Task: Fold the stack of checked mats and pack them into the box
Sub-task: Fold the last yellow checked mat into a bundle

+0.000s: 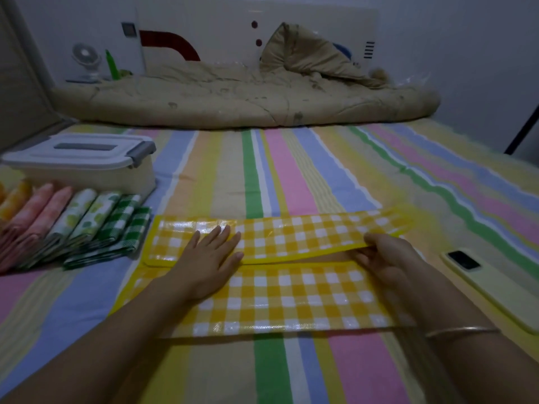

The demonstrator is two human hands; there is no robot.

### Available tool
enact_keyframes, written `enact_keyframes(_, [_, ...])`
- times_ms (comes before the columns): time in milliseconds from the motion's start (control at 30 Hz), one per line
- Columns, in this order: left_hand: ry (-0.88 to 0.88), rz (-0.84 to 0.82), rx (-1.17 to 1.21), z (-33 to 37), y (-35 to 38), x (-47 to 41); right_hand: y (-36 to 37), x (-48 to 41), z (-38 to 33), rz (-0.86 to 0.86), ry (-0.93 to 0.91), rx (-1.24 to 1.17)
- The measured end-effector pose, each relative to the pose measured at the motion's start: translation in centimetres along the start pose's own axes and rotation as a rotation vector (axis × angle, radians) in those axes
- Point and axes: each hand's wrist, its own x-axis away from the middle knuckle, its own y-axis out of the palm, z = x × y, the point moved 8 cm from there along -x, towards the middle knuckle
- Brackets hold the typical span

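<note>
Left hand (211, 256) flat, fingers straight, pressing yellow checked mat (291, 293), right hand (382, 258) pinching its folded edge

The one view looks from head height over the near edge of the striped bed sheet (291, 170), facing forward and down along it. Both forearms enter from the bottom corners, so the left hand (210, 263) and right hand (385, 258) sit close under the lens on the yellow checked mat (291, 295) (wide-angle, edges bowed). The rumpled quilt (233, 97) and wall (466, 39) lie far off at the top.
</note>
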Motion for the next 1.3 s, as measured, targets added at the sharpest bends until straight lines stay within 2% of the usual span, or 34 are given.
enact_keyframes(67, [0.001, 0.019, -0.030, -0.1, 0.4, -0.2, -0.6, 0.5, -0.7, 0.061, -0.041, 0.037])
enact_keyframes(167, [0.009, 0.035, -0.078, -0.1, 0.6, -0.3, -1.8, 1.6, -2.3, 0.215, -0.229, 0.225])
enact_keyframes(233, [0.008, 0.037, -0.084, 0.0, 0.4, -0.2, -1.6, 3.0, -3.5, 0.311, -0.501, 0.365])
enact_keyframes(267, [0.008, 0.037, -0.084, 0.0, 0.3, -0.2, -0.7, 4.2, -4.1, 0.346, -0.708, 0.469])
enact_keyframes(333, [0.011, 0.041, -0.091, 0.0, 0.0, -0.4, 2.5, 6.5, -3.9, 0.378, -1.081, 0.806])
enact_keyframes(400, [0.017, 0.039, -0.115, 0.0, -0.2, -0.5, 6.8, 6.5, -2.0, 0.204, -1.193, 1.172])
enact_keyframes(467, [0.025, 0.044, -0.127, 0.0, -0.4, -0.6, 10.3, 5.5, 0.6, -0.028, -1.156, 1.465])
enact_keyframes(533, [0.026, 0.048, -0.123, -0.1, -0.5, -0.6, 11.9, 4.0, 2.1, -0.125, -1.109, 1.643])
enact_keyframes(633, [0.031, 0.065, -0.094, -0.4, -0.3, -0.4, 11.7, 0.5, 2.2, -0.138, -0.932, 1.771])
enact_keyframes(700, [0.030, 0.062, -0.062, -0.6, 0.1, -0.2, 10.0, -1.9, 2.3, -0.147, -0.736, 1.765])
enact_keyframes(767, [0.028, 0.073, -0.062, -0.6, 0.6, 0.0, 8.5, -3.4, 2.5, -0.160, -0.660, 1.767])
enact_keyframes(833, [0.029, 0.093, -0.070, -0.6, 1.0, 0.2, 7.3, -4.3, 2.3, -0.146, -0.662, 1.782])
enact_keyframes(967, [0.029, 0.106, -0.057, -0.7, 1.2, 0.4, 3.5, -6.7, 0.0, 0.006, -0.595, 1.779])
enact_keyframes(1100, [0.029, 0.115, -0.056, -0.6, 1.3, 0.4, 1.8, -8.6, -0.9, -0.017, -0.539, 1.767])
enact_keyframes(1200, [0.029, 0.125, -0.093, -0.5, 1.4, 0.6, 2.2, -8.5, -1.1, 0.013, -0.565, 1.804])
enact_keyframes(1300, [0.029, 0.130, -0.090, -0.5, 1.4, 0.6, 3.6, -5.7, -2.5, 0.180, -0.714, 1.805])
